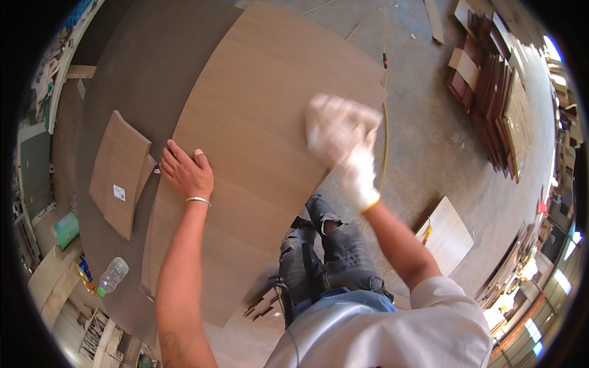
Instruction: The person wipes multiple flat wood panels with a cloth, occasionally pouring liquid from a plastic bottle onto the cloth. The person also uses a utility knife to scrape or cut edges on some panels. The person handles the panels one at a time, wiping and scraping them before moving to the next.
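A large brown wood-grain panel [264, 92] lies across the work surface in front of me. My left hand [189, 172], bare with a bracelet at the wrist, rests flat on the panel's left edge with its fingers stretched. Over the panel's right edge is my right hand [356, 162] in a white glove, smeared by motion. Under and around its fingers is what looks like a crumpled whitish cloth [337, 119], also blurred. Left of my bare hand lies a small stack of curved brown panels [119, 172] with a white label.
The dark work surface [147, 67] extends at the left, bearing a clear plastic bottle [114, 275] and a green container [66, 230]. A yellow hose [385, 147] runs along the floor. Dark red boards [491, 104] are stacked far right. A pale panel [451, 236] lies nearer on the right.
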Demonstrator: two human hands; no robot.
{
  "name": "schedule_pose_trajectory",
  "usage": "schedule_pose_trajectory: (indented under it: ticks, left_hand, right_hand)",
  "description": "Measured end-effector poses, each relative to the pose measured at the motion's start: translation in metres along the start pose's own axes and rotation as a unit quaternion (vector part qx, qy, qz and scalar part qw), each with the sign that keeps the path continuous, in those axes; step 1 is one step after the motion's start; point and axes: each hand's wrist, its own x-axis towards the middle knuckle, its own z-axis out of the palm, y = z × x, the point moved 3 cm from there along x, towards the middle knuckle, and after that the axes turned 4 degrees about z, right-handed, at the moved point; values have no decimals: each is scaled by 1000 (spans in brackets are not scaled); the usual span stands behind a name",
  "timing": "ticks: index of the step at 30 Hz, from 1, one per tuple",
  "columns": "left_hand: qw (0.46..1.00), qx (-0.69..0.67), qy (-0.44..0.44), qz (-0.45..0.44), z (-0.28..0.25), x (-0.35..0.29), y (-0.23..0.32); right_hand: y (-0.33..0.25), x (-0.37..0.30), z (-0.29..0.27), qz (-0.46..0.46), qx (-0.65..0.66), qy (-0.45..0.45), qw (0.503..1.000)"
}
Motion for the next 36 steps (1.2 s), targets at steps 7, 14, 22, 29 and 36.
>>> schedule_pose_trajectory:
  ticks: [7, 14, 22, 29, 36]
  left_hand:
    - [1000, 1, 10, 9, 4, 13, 9]
    - [1000, -8, 6, -5, 5, 11, 4]
    - [1000, -19, 1, -20, -1, 13, 14]
    - [999, -27, -3, -27, -1, 9, 8]
    - [992, -126, -8, 24, -13, -32, -17]
  right_hand:
    - [62, 49, -19, 10, 11, 121, 993]
    - [-59, -101, 18, -88, -26, -77, 993]
    - [65, 69, -43, -40, -139, 122, 982]
    - [-117, -154, 51, -119, 118, -162, 972]
    - [-156, -220, 75, -211, 119, -273, 931]
